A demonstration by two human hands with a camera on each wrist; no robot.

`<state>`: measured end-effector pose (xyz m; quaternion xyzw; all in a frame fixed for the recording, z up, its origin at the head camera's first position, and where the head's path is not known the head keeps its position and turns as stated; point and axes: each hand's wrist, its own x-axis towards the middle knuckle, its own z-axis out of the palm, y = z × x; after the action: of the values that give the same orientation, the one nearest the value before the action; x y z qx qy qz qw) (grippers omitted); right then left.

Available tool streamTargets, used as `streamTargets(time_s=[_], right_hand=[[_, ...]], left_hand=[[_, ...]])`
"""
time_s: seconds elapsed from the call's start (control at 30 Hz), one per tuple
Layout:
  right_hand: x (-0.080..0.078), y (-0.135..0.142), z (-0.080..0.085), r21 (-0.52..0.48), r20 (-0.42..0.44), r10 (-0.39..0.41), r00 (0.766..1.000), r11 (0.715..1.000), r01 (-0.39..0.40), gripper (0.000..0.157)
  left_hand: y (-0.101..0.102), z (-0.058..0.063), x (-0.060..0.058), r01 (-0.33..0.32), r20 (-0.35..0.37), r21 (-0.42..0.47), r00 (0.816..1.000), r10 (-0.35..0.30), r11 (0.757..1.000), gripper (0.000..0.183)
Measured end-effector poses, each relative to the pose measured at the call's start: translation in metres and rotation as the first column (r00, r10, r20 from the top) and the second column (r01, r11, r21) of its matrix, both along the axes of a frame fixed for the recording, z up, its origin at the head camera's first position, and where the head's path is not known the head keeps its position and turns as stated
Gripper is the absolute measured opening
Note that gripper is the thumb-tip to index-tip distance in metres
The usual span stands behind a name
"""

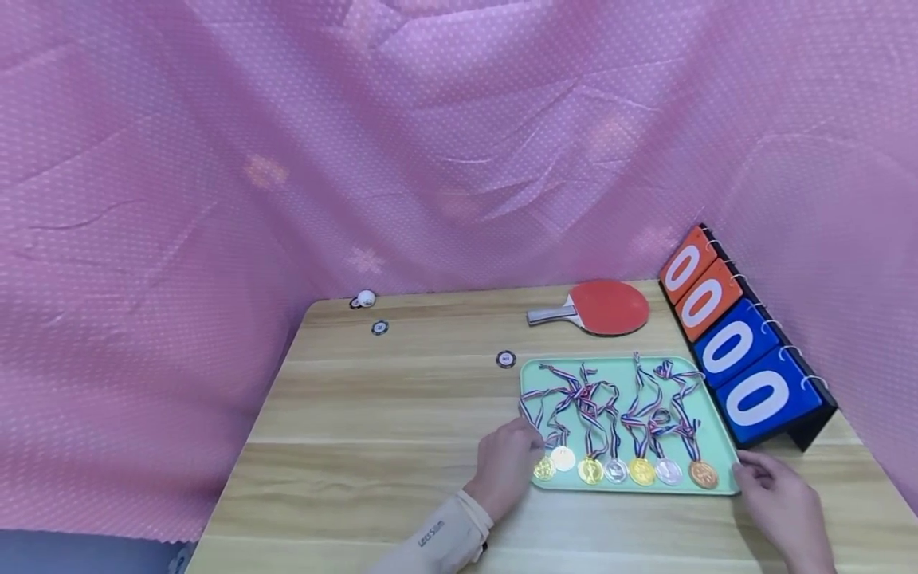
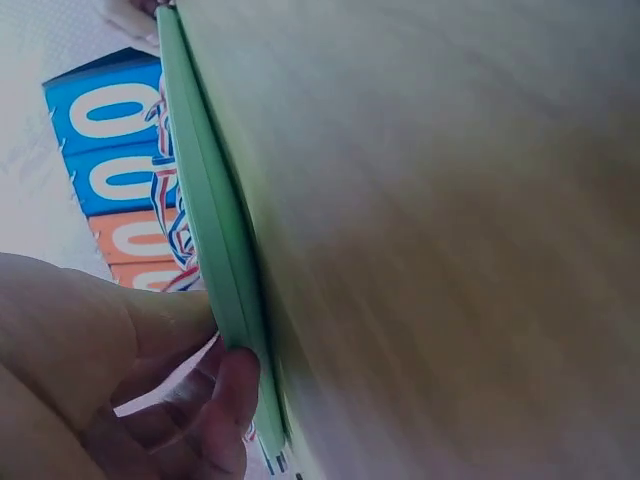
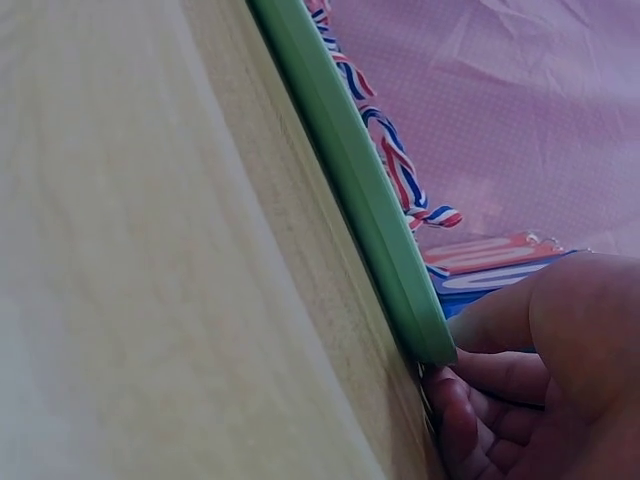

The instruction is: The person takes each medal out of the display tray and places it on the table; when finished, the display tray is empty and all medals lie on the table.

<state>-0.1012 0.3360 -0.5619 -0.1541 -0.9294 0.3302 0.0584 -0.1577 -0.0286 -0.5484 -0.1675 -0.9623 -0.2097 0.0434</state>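
Gripping a green tray (image 1: 719, 443) of medals (image 1: 641, 472) beside a scoreboard (image 1: 739, 343)

The left hand (image 1: 505, 462) has thumb and fingers clamped on the tray's left edge, near the front corner. The right hand (image 1: 785, 502) pinches the front right corner between thumb and fingers. The tray is at the right of the wooden table (image 1: 358, 454); whether it touches the top I cannot tell. Seven medals, gold, silver and one bronze, lie along its near side, their striped ribbons (image 1: 586, 399) tangled behind them. The scoreboard, with four zeros on orange and blue cards, stands along the right side and blocks that way; I cannot tell if it touches the tray. Beyond the far edge lies a red bat (image 1: 611, 308), handle to the left. One chip (image 1: 506, 359) lies just outside the far left corner. Farther left are a second chip (image 1: 380, 328) and a third chip (image 1: 355, 304) beside a white ball (image 1: 366, 298). A pink curtain (image 1: 445, 159) hangs behind
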Motion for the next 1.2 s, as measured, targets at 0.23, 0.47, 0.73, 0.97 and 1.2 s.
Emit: streamTargets(time_s=[0.23,0.47,0.73,0.97,1.2], right_hand=[[0.001,0.001,-0.002,-0.005,-0.026,-0.03,0.999,1.0,0.03,0.038],[0.0,0.0,-0.001,-0.029,-0.033,-0.059,0.998,0.998,0.058,0.041],[0.002,-0.001,-0.003,-0.042,0.035,-0.075,0.997,0.996,0.077,0.047],[-0.003,-0.002,-0.004,-0.058,0.167,-0.132,0.977,0.988,0.143,0.054],[-0.008,-0.002,-0.002,-0.062,0.198,-0.17,0.965,0.981,0.185,0.051]], left_hand=[[-0.005,0.008,0.004,-0.01,0.025,0.02,1.0,0.01,1.0,0.007],[-0.007,0.016,0.01,-0.062,0.183,0.13,0.982,0.037,0.99,0.008],[-0.014,0.023,0.008,-0.129,0.334,0.45,0.942,-0.033,0.884,0.011],[-0.039,0.048,-0.007,-0.217,0.443,0.598,0.892,-0.093,0.771,0.016],[-0.083,0.086,-0.038,-0.278,0.473,0.618,0.879,-0.065,0.735,0.025]])
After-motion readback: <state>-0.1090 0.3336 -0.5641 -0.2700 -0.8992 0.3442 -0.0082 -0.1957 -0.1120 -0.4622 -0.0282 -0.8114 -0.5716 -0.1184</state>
